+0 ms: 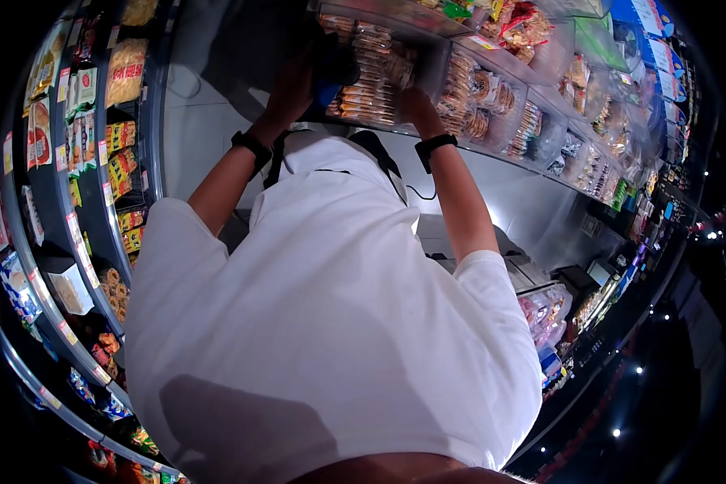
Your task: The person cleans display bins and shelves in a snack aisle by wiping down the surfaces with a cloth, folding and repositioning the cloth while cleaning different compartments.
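Observation:
My left hand (293,90) is in shadow at the left end of a clear bin. It appears closed round a dark object with a blue part (328,91), whose kind I cannot make out. My right hand (415,107) reaches over the front of the same bin, its fingers curled down and partly hidden. Between the hands stand tight rows of wrapped snack packs (369,73), brown and orange. More packs lie in shade beside the right hand. Each wrist carries a black band.
More clear bins of packaged snacks (484,93) run off to the right, with a second tier (524,32) above. Curved shelves (97,194) of bagged food and price tags stand close on my left. Pale floor (206,121) shows between them. A pink-wrapped stack (544,310) sits by my right elbow.

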Demonstrator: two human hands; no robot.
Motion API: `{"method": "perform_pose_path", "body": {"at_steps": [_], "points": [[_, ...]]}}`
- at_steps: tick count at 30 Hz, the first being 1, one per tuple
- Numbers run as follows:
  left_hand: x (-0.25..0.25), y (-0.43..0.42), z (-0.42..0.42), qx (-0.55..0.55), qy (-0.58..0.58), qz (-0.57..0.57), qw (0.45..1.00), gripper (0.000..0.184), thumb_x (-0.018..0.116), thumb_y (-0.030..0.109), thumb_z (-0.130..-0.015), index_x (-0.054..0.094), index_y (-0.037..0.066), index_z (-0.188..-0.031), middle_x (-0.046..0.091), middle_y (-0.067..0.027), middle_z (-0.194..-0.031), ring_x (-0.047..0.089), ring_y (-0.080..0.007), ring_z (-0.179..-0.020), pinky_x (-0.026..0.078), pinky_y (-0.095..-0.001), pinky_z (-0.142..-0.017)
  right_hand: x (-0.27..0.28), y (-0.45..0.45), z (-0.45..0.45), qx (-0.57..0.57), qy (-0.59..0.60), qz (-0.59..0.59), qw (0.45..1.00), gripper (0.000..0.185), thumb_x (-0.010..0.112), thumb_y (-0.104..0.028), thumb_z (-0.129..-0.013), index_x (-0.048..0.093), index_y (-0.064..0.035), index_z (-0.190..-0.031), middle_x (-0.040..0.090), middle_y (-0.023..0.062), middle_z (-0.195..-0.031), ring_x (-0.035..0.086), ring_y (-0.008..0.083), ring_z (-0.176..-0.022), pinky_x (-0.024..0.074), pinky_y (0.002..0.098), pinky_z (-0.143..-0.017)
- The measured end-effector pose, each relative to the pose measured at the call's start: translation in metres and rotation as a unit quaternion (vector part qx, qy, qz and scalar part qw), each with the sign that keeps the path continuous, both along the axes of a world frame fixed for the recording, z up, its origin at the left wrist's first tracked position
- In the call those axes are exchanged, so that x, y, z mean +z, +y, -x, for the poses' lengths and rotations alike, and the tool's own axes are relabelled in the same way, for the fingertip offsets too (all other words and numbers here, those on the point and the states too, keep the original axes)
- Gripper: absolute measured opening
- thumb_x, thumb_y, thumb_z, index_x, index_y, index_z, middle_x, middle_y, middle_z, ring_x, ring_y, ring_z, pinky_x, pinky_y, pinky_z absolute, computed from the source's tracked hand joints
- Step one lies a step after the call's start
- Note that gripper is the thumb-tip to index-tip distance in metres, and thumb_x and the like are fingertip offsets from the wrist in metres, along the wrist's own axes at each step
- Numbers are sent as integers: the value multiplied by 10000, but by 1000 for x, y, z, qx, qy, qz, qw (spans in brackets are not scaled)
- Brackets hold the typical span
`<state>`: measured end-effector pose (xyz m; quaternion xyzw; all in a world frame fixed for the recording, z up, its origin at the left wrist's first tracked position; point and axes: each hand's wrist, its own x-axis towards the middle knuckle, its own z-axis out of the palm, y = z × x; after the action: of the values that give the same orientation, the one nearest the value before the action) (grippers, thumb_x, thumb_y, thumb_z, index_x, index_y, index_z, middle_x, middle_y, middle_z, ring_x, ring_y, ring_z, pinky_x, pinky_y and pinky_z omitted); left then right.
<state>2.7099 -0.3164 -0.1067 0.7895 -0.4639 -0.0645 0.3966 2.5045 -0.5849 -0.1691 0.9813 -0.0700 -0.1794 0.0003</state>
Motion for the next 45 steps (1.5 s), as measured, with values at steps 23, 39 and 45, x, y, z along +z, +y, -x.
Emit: {"method": "perform_pose_path", "body": {"at_steps": [23, 39, 45], "points": [[-8, -20, 2, 43, 54, 54, 996, 561, 494, -17, -909, 334, -11, -1447, 365, -249, -1479, 400, -409, -1342, 373, -452, -1097, 63, 29, 15, -8, -34, 107, 994, 386, 653, -90, -773, 624, -107, -1157, 674, 106, -948, 600, 283, -1039, 446, 434, -930], [12, -47, -18, 54, -27, 42, 997, 604, 445, -77, -875, 328, 9, -1462, 346, -238, -1500, 405, -423, -1324, 365, -461, -1093, 73, 26, -1, -53, -53, 26, 997, 260, 591, -112, -813, 675, -75, -1056, 663, 139, -927, 620, 308, -962, 502, 425, -794], [12, -7, 24, 45, 43, 15, 998, 614, 436, -96, -891, 317, 23, -1482, 311, -215, -1537, 297, -373, -1426, 266, -429, -1176, 81, 45, 4, -118, -117, -23, 986, 413, 562, -136, -853, 577, -73, -1261, 609, 195, -1092, 580, 379, -1044, 493, 470, -877]]}}
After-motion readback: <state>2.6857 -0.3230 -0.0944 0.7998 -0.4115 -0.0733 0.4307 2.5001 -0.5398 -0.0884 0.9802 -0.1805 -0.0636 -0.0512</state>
